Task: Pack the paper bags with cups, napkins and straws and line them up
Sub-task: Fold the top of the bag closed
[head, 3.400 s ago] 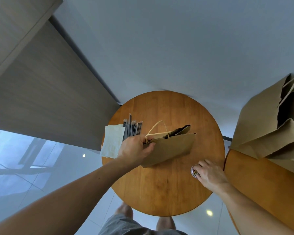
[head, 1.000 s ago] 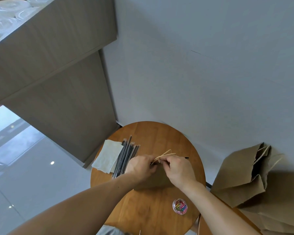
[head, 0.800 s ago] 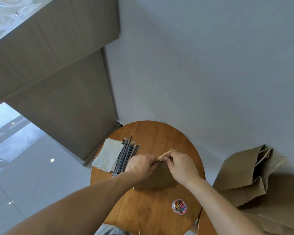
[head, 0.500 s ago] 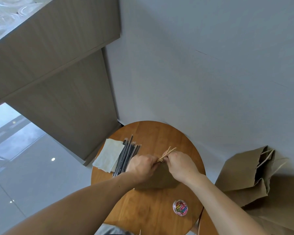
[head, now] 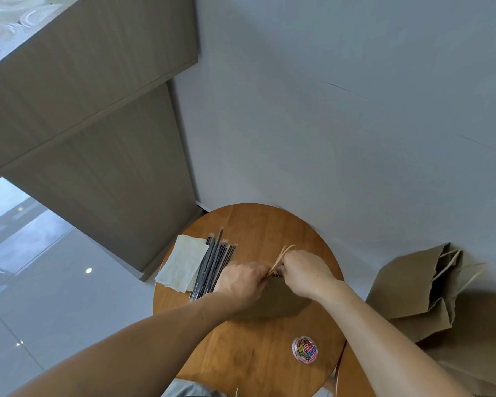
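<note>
A brown paper bag (head: pixel 281 299) is held near the middle of the round table (head: pixel 258 222). Its top edge is pinched by the curled fingers of the left hand (head: pixel 242 280) and the right hand (head: pixel 305 272), with the twine handles (head: pixel 284 253) raised between them. Straws (head: pixel 215 267) and napkins (head: pixel 184 263) are laid just left, the napkins reaching the rim. Bare wood is left behind and in front, where a tub of paper clips (head: pixel 304 349) is set rightward. More bags (head: pixel 413 290) are stood well right.

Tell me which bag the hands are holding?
The bag on the round table; the left hand and right hand pinch its top. The other bags at right are untouched.
</note>
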The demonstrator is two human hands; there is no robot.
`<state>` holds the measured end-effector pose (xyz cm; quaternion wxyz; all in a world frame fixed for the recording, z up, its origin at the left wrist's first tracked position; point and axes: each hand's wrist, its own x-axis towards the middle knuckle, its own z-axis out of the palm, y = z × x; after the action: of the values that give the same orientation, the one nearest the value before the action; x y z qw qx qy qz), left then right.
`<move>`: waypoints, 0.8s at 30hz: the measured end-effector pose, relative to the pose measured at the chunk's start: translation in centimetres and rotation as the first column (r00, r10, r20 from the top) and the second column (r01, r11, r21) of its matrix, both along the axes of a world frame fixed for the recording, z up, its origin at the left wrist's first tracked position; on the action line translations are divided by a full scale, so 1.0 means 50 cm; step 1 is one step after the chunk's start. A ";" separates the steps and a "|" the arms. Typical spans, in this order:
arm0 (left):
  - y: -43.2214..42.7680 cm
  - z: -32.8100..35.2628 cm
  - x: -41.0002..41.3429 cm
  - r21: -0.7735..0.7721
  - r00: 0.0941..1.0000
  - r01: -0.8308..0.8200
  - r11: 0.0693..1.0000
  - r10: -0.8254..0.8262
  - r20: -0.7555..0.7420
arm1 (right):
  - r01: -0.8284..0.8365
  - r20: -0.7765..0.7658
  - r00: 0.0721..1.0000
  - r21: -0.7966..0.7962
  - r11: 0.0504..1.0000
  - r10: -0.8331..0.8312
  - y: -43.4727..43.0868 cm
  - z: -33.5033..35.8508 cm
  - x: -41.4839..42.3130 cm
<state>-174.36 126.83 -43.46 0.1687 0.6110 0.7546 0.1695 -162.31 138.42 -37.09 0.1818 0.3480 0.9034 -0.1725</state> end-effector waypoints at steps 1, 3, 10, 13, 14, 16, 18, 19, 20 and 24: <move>0.001 0.002 0.001 0.028 1.000 0.005 1.000 -0.005 0.002 | 0.032 -0.004 0.999 -0.031 0.999 -0.032 0.006 0.001 -0.002; 0.003 0.006 0.002 0.074 1.000 0.005 0.997 -0.006 0.008 | 0.085 -0.005 0.996 -0.092 0.992 -0.086 0.018 0.004 -0.005; 0.001 0.010 0.006 0.023 1.000 -0.015 1.000 0.015 -0.003 | 0.034 0.008 0.999 -0.089 0.995 -0.034 0.020 0.002 -0.005; 0.003 0.012 0.002 0.031 0.999 -0.042 0.999 0.041 0.025 | -0.061 -0.048 0.997 -0.025 0.998 0.060 0.018 -0.005 0.003; 0.002 0.012 0.001 0.029 0.998 -0.052 0.998 0.051 0.034 | -0.086 -0.059 0.995 -0.006 0.996 0.086 0.017 -0.008 0.008; 0.000 0.011 0.003 0.015 0.997 -0.062 0.998 0.061 0.042 | -0.109 -0.072 0.991 0.013 0.994 0.110 0.015 -0.014 0.015; 0.000 0.011 0.006 0.017 0.998 -0.059 0.998 0.058 0.037 | -0.083 -0.073 0.994 -0.013 0.996 0.082 0.018 -0.016 0.018; 0.001 0.011 0.009 0.038 0.998 -0.052 0.998 0.051 0.028 | -0.049 -0.070 0.996 -0.046 0.998 0.046 0.024 -0.014 0.017; 0.003 0.013 0.011 0.063 0.999 -0.044 0.997 0.043 0.017 | -0.012 -0.063 0.998 -0.082 0.997 0.007 0.030 -0.012 0.015; 0.009 0.017 0.018 0.070 1.000 -0.023 0.997 0.024 -0.009 | 0.051 0.017 0.999 -0.181 0.982 -0.048 0.042 -0.003 0.007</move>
<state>-173.44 127.28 -42.58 0.1415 0.6085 0.7562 0.1946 -161.95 140.53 -37.25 0.2140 0.3534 0.8739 -0.2563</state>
